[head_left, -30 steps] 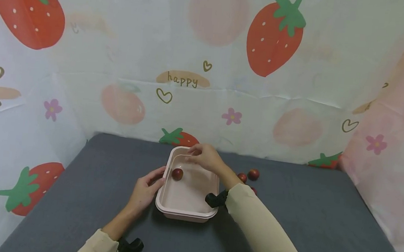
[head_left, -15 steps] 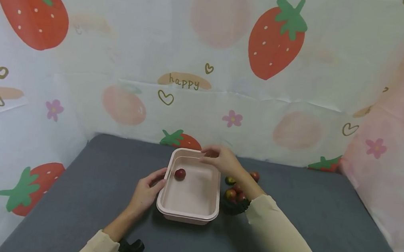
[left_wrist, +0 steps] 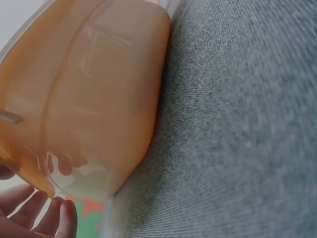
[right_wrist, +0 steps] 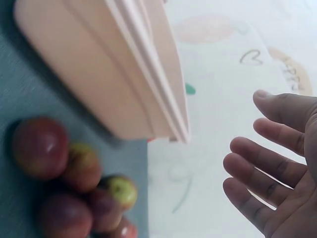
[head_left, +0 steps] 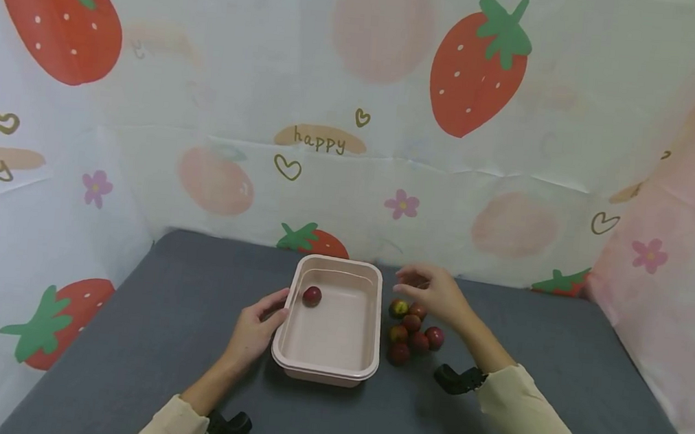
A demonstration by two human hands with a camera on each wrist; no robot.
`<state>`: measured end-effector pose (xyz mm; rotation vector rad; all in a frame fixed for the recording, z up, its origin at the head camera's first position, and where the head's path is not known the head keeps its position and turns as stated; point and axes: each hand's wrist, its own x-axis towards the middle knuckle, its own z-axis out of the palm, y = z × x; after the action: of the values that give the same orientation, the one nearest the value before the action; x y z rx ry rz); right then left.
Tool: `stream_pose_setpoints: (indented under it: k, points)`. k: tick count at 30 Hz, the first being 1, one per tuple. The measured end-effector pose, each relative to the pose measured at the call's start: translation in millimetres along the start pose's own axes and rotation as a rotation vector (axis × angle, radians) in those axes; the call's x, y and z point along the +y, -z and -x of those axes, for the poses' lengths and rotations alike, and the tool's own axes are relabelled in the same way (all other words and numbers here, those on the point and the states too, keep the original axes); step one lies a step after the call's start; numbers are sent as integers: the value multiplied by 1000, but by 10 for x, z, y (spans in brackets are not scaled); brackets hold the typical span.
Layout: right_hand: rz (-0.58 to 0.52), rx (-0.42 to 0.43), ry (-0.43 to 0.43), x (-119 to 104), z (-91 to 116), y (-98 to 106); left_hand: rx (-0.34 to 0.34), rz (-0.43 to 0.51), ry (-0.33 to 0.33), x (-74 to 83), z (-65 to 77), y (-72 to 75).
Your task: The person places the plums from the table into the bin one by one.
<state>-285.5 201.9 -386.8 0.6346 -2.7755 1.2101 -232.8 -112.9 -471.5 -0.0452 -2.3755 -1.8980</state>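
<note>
A pink rectangular plastic box [head_left: 324, 369] stands on the grey cloth, with one dark red plum [head_left: 312, 297] lying inside near its left wall. My left hand [head_left: 254, 326] rests against the box's left side. The left wrist view shows its fingertips [left_wrist: 68, 210] touching near the rim of the box [left_wrist: 99, 94]. Over the far end of a cluster of plums [head_left: 419, 342], right of the box, hovers my right hand [head_left: 434, 295]. It holds nothing; in the right wrist view its fingers [right_wrist: 247, 158] are spread and apart from the plums [right_wrist: 40, 148].
The grey cloth-covered table [head_left: 206, 273] ends at a white curtain [head_left: 249, 64] printed with strawberries, which also closes off the left. A pinkish curtain [head_left: 673, 328] hangs along the right. Dark camera mounts [head_left: 459, 380] sit at both wrists.
My right hand has moved from above the box's far end rightward to above the plums, bringing the whole cluster into sight. The plum in the box and my left hand stay about where they were.
</note>
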Motion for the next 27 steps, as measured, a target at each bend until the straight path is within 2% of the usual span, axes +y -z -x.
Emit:
stream_pose_setpoints:
  k: [6, 15, 27]
  points:
    - [29, 35, -20, 214, 203, 58, 9, 0, -7, -8, -16, 9]
    - [8, 14, -113, 552, 458, 98, -8, 10, 2, -20, -26, 16]
    - [6, -56, -134, 857, 600, 62, -9, -12, 0, -12, -31, 24]
